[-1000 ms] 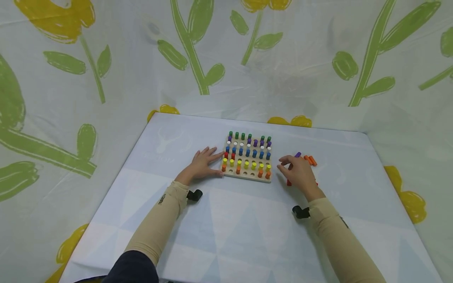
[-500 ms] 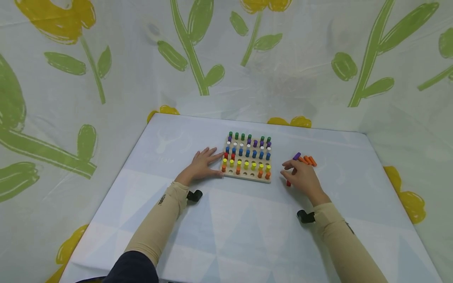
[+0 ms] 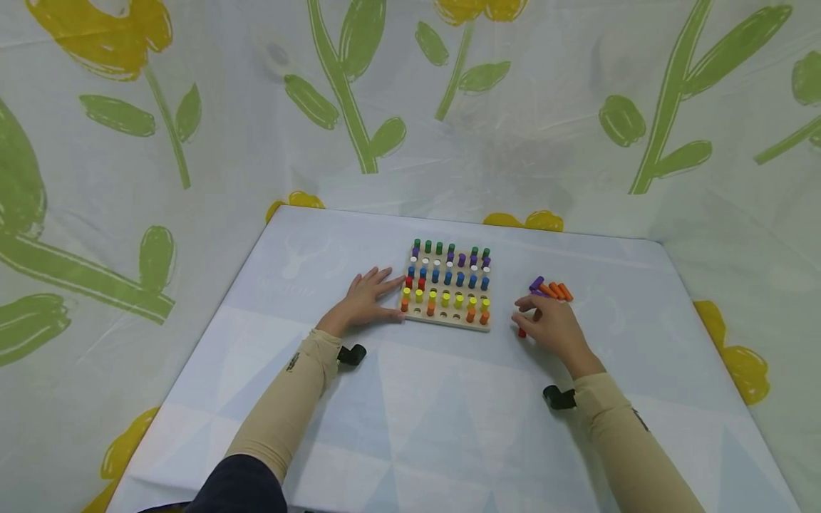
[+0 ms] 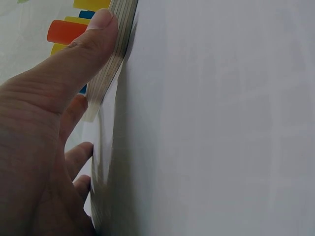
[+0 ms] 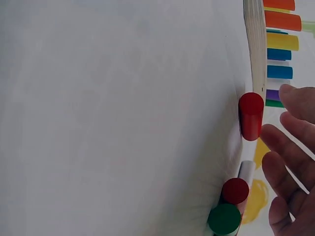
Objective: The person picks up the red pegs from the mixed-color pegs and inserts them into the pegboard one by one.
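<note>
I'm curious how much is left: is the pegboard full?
The pegboard isn't full: bare holes show between its orange pegs in the front row.

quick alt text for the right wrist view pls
A person's right hand, fingers apart, is at the right edge near a red peg on a pale tabletop. Another red peg and a green peg lie lower down; a wooden pegboard holding colorful pegs shows top right.
</note>
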`<state>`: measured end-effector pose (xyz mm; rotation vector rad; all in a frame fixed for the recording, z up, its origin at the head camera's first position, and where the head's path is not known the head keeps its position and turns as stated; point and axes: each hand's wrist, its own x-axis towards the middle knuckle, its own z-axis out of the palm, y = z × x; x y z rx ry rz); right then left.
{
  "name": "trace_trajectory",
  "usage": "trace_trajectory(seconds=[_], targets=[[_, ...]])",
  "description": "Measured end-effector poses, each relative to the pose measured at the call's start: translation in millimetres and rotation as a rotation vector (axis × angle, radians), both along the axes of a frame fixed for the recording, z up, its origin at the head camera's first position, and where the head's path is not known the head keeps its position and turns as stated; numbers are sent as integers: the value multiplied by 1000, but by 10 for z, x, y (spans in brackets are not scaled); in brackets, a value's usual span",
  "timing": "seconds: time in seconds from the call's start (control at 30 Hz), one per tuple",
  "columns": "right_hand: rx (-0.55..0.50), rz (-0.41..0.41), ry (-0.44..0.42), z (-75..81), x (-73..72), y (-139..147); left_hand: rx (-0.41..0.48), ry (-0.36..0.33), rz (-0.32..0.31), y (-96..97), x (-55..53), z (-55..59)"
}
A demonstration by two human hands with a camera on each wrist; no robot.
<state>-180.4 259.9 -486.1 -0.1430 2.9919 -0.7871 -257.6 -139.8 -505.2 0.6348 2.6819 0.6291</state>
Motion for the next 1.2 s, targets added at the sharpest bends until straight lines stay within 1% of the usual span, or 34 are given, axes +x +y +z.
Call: trace_trajectory(seconds=[0.27,0.43,0.6,0.87,1.2], targets=[[0,28,-3,1,49,45,10,2,0,-6,-16,-12],[20,46,-24,8,87,66,10,-4,3,-5,-11,-5],[42,61,-23,7,115,89,7,-5,4,-2,-8,-2],[82,83,-5,-24,138,107,-2,0,6,-4,-11,-1],[82,94,-21,-22,138,102,0,1,2,-4,-9,0]])
